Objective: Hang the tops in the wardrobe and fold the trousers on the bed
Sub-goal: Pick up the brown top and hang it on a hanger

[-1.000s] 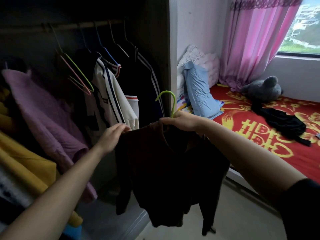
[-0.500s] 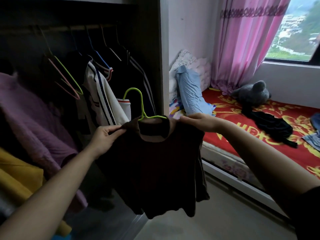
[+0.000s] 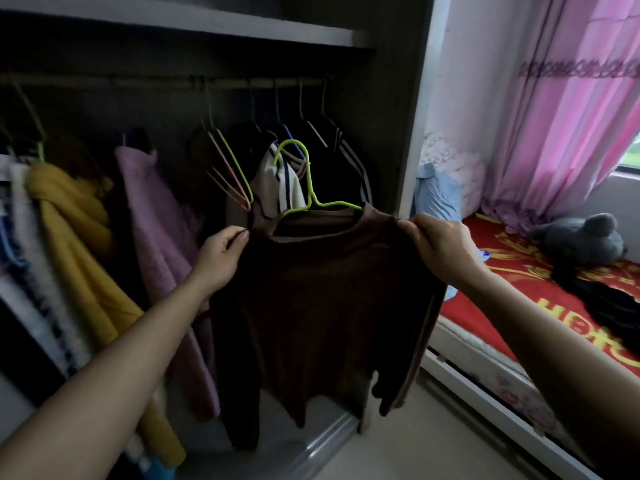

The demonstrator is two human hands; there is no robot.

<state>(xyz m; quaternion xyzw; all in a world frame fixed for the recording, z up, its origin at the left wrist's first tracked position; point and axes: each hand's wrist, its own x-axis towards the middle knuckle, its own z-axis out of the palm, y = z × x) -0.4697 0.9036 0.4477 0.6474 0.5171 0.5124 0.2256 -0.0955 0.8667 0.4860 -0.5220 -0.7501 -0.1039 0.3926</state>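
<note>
Both hands pinched the brown top's (image 3: 322,292) shoulders, left hand (image 3: 221,258) and right hand (image 3: 436,247) apart, keeping it spread on the green hanger (image 3: 308,188) below the wardrobe rail (image 3: 156,81), probably for hooking.

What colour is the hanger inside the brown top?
Lime green hanger, clearest in the head view.

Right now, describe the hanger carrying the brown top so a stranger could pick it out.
Start at the open wardrobe left of the red bed. In front of it, the left hand and right hand hold up a brown top by the shoulders, with a lime-green hanger in its neck. Unlike the empty hangers beside it, its hook is off the rail.
</note>
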